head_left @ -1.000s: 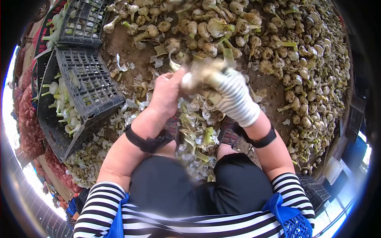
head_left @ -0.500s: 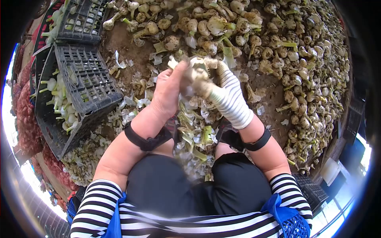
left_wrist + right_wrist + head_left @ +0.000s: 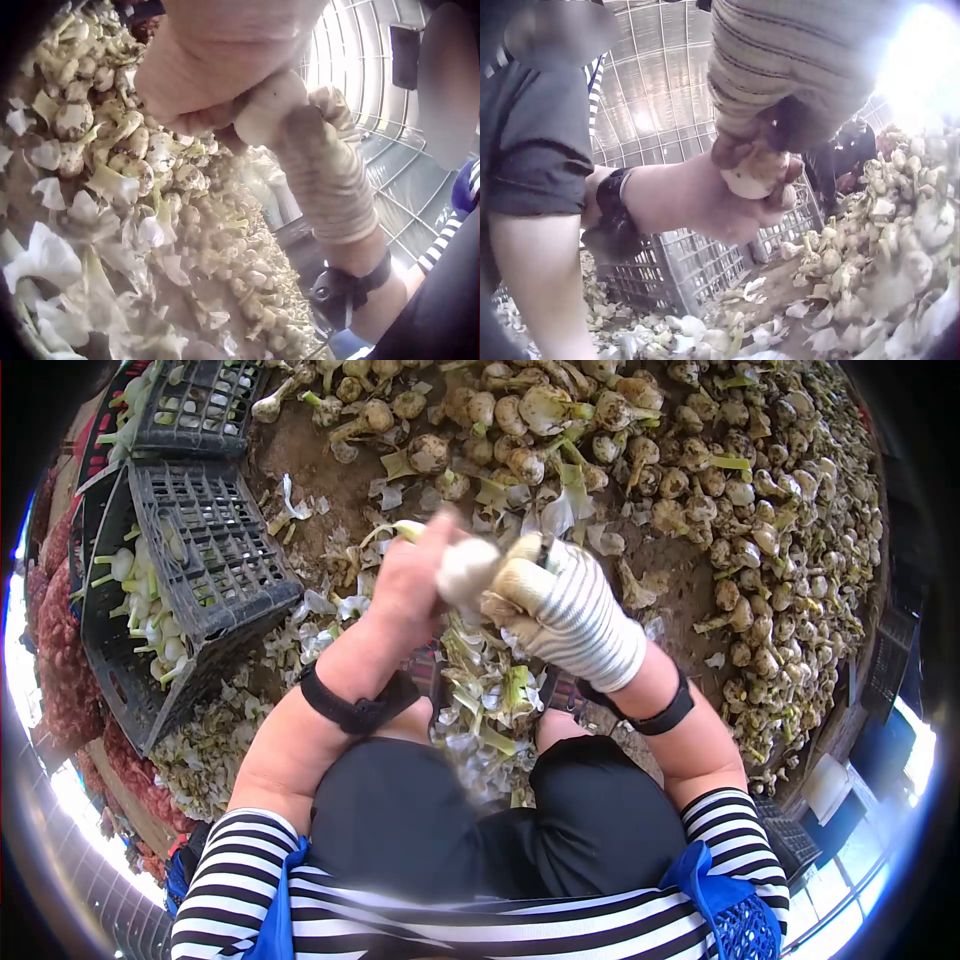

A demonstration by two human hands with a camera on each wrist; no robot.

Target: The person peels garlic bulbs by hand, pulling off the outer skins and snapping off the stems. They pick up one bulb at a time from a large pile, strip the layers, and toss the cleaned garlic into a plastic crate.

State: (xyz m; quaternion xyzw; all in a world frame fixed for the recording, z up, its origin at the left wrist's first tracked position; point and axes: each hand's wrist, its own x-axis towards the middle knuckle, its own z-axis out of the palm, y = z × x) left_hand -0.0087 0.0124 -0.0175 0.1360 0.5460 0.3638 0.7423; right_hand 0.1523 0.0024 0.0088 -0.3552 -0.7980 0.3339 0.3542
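My bare left hand [image 3: 405, 575] grips a pale garlic bulb [image 3: 467, 570] near its stem, and the cut green stem end sticks out past the thumb. The bulb is blurred in the head view. My right hand [image 3: 565, 605], in a striped, soiled knit glove, curls its fingers against the bulb's other side. A small dark patch shows between gloved thumb and fingers; I cannot tell what it is. The left wrist view shows the smooth white bulb [image 3: 271, 112] between both hands. In the right wrist view, gloved fingertips surround the bulb [image 3: 748, 182].
Unpeeled garlic [image 3: 760, 560] lies heaped ahead and to the right. Black plastic crates [image 3: 215, 550] with trimmed garlic [image 3: 150, 610] stand on the left. Loose skins [image 3: 490, 690] cover the ground between the feet. Red mesh sacks [image 3: 65, 650] lie beyond the crates.
The bulb between the hands now looks whiter and smoother. The gloved fingers have closed in from a wider spread, and the left hand has shifted slightly left.
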